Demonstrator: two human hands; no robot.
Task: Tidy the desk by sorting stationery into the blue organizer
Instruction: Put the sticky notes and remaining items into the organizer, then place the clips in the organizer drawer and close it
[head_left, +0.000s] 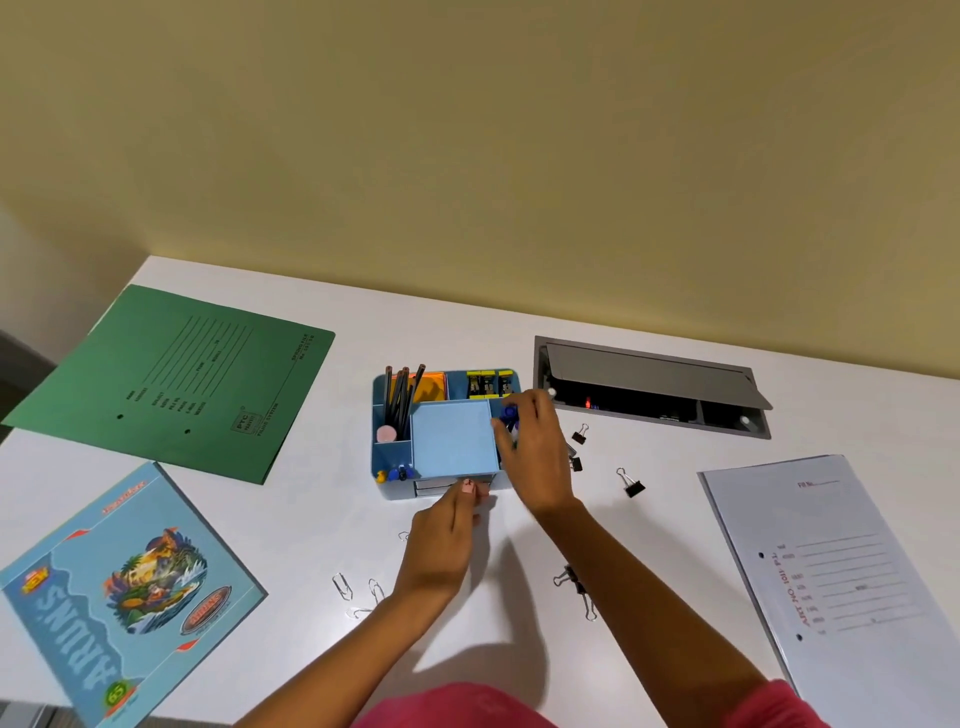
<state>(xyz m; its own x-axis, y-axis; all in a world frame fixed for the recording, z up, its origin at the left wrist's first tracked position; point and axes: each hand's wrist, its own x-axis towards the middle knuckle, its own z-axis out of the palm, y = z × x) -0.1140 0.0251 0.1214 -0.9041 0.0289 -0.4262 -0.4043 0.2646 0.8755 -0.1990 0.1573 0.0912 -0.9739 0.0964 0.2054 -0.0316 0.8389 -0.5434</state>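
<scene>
The blue organizer (382, 457) stands mid-desk. It holds dark pencils (399, 396), a pink eraser (387, 433), orange notes (430, 387), yellow-black clips (488, 384), coloured push pins (397, 474) and a light blue square top (452, 439). My right hand (535, 452) hovers over its right-hand compartment, fingers curled round blue-capped pens (509, 414). My left hand (447, 540) reaches to the organizer's front, fingertips touching the small drawer (434, 488). Black binder clips (632, 484) and paper clips (342, 586) lie loose on the desk.
A green folder (171, 379) lies at the back left and a blue notebook (124, 592) at the front left. On the right lies a white file (841, 587). An open grey cable box (649, 387) is set into the desk behind the right hand.
</scene>
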